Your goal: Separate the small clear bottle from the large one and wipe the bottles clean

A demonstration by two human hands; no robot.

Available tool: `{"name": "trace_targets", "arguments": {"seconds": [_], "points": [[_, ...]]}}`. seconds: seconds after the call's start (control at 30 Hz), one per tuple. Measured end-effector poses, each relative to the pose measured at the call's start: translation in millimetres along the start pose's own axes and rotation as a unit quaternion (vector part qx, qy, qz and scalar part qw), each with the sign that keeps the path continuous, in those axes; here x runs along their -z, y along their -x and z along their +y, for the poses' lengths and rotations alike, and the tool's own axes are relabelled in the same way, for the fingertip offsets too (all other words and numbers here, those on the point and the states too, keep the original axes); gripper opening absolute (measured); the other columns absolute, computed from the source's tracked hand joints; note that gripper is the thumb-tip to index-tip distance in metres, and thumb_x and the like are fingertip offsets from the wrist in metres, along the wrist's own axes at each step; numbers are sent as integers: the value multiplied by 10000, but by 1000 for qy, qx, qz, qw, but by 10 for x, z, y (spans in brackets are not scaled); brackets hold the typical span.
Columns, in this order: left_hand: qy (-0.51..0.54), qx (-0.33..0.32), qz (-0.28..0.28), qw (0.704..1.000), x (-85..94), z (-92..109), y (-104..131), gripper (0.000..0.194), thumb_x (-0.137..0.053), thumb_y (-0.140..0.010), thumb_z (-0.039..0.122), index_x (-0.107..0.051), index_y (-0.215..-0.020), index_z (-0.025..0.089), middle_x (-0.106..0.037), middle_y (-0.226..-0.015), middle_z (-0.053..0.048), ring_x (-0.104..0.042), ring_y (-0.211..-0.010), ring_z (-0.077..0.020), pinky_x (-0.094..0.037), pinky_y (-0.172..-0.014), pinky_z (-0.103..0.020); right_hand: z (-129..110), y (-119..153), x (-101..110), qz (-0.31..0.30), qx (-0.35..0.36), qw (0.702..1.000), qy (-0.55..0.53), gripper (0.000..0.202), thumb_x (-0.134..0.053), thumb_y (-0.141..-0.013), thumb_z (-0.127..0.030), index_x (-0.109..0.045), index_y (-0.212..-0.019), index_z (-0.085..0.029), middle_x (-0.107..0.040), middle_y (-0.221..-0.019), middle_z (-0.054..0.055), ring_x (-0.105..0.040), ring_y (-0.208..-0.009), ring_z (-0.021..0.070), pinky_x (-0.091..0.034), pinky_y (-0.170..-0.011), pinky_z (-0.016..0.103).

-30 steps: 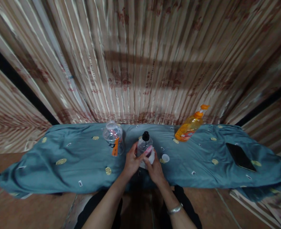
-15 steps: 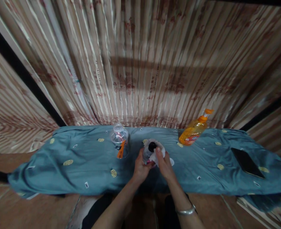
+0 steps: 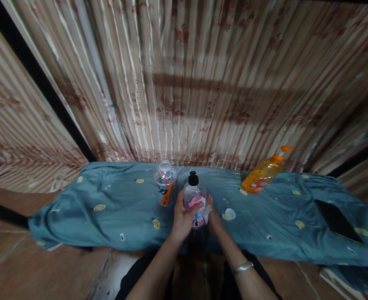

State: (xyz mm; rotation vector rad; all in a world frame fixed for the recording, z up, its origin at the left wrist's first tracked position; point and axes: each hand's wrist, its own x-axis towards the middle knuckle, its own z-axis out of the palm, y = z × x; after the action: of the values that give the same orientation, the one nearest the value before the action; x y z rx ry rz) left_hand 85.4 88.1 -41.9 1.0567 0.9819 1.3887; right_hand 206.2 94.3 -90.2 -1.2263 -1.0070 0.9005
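A clear bottle (image 3: 190,191) with a black cap and a pink label stands upright between my hands, near the front of the cloth-covered surface. My left hand (image 3: 181,218) is wrapped round its left side, thumb across the label. On the other side, my right hand (image 3: 214,217) presses a white tissue (image 3: 207,211) against the bottle; part of the tissue is hidden by the fingers. Just left of my hands is a clear plastic container (image 3: 160,178) with an orange label. A small round white lid (image 3: 230,213) lies to the right of my right hand.
An orange pump bottle (image 3: 260,177) leans at the back right. A flat dark tablet-like object (image 3: 336,221) lies farther right on the teal cloth (image 3: 121,216). Striped curtains (image 3: 184,104) hang behind, and black poles (image 3: 52,96) slant down at both sides.
The bottle has tipped upright, so its label now faces me. My right hand with the tissue has moved from the bottle's top down to its right side. The view has shifted slightly.
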Motion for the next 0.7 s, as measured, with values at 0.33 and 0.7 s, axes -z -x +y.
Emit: {"name": "trace_targets", "arguments": {"seconds": [0.33,0.7], "points": [[-35,-21,6,999,39,66,49,538,-877,-654,371,-660,-1119,210,-753,-1036,-47,-708,-972,-250,-530,-928,-391,102,222,-178,-62,-348,865,-357,315,-601,-950,-485,-730,-864,-211,-821,-897,93,-778,-1031,293,-632,-891,431],[-79,-55,29,995,163,14,-67,573,-869,-671,418,-644,-1159,221,-739,-1077,-51,-704,-986,-252,-523,-956,-412,135,429,-272,-90,-403,837,-358,274,-703,-948,-446,-694,-819,-204,-764,-730,48,-770,-754,229,-643,-714,344]]}}
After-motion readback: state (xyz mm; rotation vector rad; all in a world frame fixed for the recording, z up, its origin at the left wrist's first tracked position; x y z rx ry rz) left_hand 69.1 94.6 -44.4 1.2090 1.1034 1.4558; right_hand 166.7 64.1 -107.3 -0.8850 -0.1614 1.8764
